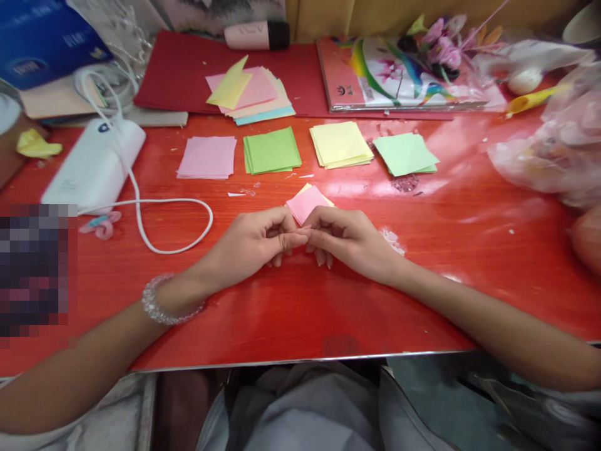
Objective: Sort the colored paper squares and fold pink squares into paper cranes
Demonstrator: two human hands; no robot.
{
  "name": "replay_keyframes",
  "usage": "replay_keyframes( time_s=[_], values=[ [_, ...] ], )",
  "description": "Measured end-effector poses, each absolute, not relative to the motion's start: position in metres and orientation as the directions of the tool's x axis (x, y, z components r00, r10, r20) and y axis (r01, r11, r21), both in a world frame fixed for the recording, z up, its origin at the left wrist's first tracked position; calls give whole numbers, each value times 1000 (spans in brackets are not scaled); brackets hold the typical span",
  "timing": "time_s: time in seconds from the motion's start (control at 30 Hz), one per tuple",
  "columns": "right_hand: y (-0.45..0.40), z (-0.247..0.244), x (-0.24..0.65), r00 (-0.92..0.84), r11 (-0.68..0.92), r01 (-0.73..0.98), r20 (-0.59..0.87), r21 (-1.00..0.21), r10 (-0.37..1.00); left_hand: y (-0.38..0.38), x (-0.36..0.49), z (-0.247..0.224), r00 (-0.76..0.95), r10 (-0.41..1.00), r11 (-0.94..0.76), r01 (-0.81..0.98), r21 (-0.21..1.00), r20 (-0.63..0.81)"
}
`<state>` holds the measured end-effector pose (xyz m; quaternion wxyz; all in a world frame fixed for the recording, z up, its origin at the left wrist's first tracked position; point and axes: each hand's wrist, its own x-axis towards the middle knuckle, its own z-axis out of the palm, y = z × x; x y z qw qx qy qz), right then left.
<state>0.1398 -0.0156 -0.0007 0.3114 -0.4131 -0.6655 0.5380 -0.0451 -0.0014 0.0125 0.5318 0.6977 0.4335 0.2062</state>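
1. Grey clothing, nearest, below the edge of a red table.
2. Left hand, beaded bracelet at its wrist: thumb and fingers pinched on the near corner of the pink and yellow papers.
3. Right hand: mirrored pinch, thumb tips meeting at that corner.
4. Pink and yellow papers: one set, pink uppermost, between the hands; folds hidden by fingers.
5. Handling, as judged: light, even pressure; edges matched before any crease; wrists resting for steadiness.
6. Stacks beyond, left to right: pink stack, green stack, yellow stack, mint stack.
7. Rearward: fanned loose sheets on a red folder; glossy book beside them.
8. Possible hindrances: looped white cable near the left forearm, paper scraps beyond the hands. Plastic bags, far right, well apart.
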Motion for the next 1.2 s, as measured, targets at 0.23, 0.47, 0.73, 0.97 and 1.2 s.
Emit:
replay_keyframes(
  time_s=[0.23,0.47,0.73,0.97,1.2],
  values=[
    [-16,1,140,-475,80,191,-21,-978,880,2,-45,17,549,806,-3,378,926,-222],
    [-16,-1,137,-425,55,191,-32,-980,904,3,-46,17,537,786,93,388,917,-307],
    [-16,-5,136,-387,18,115,-29,-993,921,0,-46,15,476,840,85,357,930,-259],
    [-16,-5,139,-289,5,38,-6,-999,957,5,-47,17,445,875,47,315,948,-192],
    [-6,-10,142,-175,-89,-183,-56,-979,983,14,-52,15,409,898,61,247,967,-162]
  ],
)
